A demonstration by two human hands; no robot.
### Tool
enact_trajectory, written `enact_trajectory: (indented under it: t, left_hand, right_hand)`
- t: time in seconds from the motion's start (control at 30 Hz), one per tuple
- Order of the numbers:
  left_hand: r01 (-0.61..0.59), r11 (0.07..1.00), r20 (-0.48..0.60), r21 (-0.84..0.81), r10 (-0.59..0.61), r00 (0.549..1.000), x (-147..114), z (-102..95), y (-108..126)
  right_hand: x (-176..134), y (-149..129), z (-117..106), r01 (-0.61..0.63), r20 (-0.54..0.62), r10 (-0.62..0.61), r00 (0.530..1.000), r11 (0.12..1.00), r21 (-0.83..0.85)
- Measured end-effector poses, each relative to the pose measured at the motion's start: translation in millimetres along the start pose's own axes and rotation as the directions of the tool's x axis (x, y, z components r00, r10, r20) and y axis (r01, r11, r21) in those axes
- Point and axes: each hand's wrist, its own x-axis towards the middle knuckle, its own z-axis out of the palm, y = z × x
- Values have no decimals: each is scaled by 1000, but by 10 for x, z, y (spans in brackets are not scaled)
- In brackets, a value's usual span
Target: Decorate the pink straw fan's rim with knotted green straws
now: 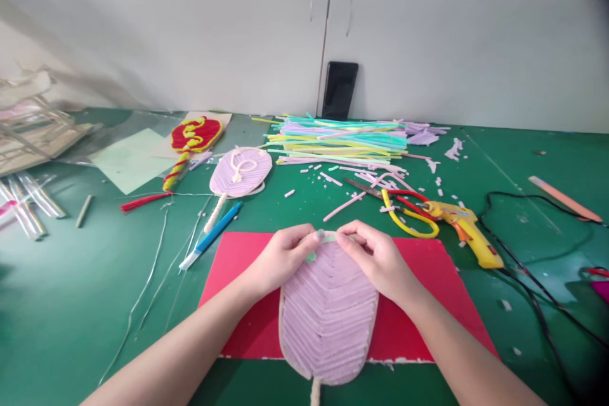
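Pale grey cabinet doors (214,25) are standing behind the green tabletop's (504,162) far edge. A purple ribbed oval fan (328,311) is overlying a red rectangular board (440,269), extending past the board's near edge. The left hand (288,254) and right hand (373,254), fingers closed, are pinching the fan's top rim, a pale green strip (329,236) showing between them. A black phone (340,90) is leaning against the doors.

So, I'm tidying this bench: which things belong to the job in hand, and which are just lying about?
Job in hand: large lilac fan, held by left hand and right hand; red board under it; probably coloured strips, scissors, glue gun.

Apparently just lying about: black phone, pale green sheet.
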Motion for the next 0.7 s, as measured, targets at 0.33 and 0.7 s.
enact_trajectory:
  t: [0.33, 0.7]
  left_hand:
    - [-9, 999, 0, 41, 9, 1000, 2, 10, -20]
    - [36, 999, -69, -39, -38, 997, 3, 3, -6]
  right_hand:
    - [6, -15, 1, -17, -20, 17, 1000, 1000, -14]
    - [21, -38, -32, -1, -78, -2, 997, 999, -41]
